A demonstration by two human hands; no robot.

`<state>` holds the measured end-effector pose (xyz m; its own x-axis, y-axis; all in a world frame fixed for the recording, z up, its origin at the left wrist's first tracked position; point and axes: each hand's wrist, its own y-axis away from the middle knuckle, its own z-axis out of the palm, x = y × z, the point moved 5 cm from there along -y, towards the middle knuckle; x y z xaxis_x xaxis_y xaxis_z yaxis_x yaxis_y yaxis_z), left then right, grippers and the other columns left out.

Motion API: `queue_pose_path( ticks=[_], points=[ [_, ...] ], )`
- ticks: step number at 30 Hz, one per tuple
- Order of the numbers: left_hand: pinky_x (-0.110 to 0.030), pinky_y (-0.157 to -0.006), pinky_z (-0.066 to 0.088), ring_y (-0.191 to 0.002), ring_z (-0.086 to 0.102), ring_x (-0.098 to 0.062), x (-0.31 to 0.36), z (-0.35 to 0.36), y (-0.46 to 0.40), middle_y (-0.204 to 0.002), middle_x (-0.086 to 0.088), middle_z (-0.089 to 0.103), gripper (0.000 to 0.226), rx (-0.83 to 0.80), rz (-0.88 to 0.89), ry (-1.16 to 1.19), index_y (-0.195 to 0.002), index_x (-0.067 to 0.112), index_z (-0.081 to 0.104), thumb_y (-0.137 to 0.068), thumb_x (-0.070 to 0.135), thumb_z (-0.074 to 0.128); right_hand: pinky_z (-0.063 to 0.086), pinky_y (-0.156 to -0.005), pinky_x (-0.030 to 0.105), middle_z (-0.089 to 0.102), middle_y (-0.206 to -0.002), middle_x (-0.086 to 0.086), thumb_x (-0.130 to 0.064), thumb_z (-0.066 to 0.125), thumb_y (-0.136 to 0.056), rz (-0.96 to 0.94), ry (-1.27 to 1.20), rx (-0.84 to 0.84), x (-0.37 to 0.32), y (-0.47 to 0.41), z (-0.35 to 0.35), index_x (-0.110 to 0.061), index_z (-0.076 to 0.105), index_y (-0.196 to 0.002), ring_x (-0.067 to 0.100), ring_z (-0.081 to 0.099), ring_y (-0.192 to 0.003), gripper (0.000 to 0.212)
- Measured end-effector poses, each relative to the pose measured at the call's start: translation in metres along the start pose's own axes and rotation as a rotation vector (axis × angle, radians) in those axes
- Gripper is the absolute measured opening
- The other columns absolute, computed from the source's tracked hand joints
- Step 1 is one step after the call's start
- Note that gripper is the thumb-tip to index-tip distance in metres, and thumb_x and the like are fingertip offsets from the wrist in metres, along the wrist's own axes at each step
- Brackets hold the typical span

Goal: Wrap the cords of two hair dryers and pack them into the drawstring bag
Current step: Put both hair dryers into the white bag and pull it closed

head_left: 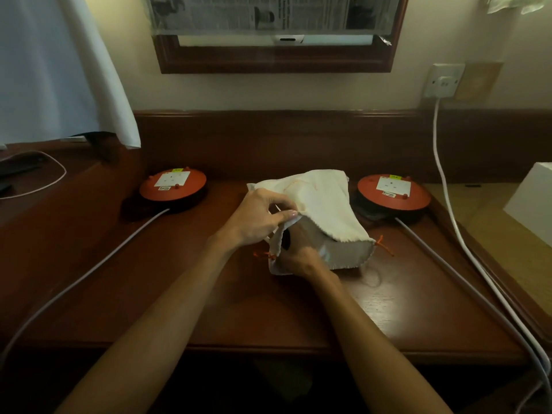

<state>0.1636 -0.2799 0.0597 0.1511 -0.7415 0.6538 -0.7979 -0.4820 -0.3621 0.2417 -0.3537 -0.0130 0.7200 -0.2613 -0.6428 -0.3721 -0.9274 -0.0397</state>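
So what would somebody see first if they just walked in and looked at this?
Probably the cream drawstring bag in the middle of the dark wooden desk, with both hands at its open mouth: the left hand pinches the upper edge and the right hand reaches inside. Next, the two round orange cord reels, one left of the bag and one right.

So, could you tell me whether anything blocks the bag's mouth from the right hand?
Nothing visible does. The left hand pinches the upper edge of the bag up, so the mouth gapes, and the right hand is at the opening.
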Motion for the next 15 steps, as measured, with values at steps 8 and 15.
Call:
queue_pose_path(
  ticks=[8, 15],
  points=[
    [-0.035, -0.095, 0.042, -0.119, 0.044, -0.01, -0.042, 0.042, 0.016, -0.125, 0.008, 0.049, 0.052, -0.058, -0.098, -0.336, -0.112, 0.035, 0.066, -0.076, 0.074, 0.066, 0.054, -0.07, 0.03, 0.072, -0.089, -0.004, -0.019, 0.069, -0.093, -0.149, -0.154, 0.197, 0.058, 0.03, -0.038, -0.011, 0.075, -0.098, 0.006, 0.066, -0.078, 0.011],
    [-0.04, -0.096, 0.047, -0.121, 0.041, -0.021, -0.06, 0.08, 0.029, -0.123, -0.002, 0.052, 0.048, 0.105, 0.005, -0.459, -0.116, 0.025, 0.065, -0.07, 0.035, 0.075, 0.044, -0.093, 0.041, 0.046, -0.128, 0.007, -0.043, 0.069, -0.087, 0.112, 0.397, 0.463, 0.106, 0.022, -0.053, -0.023, 0.05, -0.136, 0.025, 0.043, -0.117, 0.056]
  ],
)
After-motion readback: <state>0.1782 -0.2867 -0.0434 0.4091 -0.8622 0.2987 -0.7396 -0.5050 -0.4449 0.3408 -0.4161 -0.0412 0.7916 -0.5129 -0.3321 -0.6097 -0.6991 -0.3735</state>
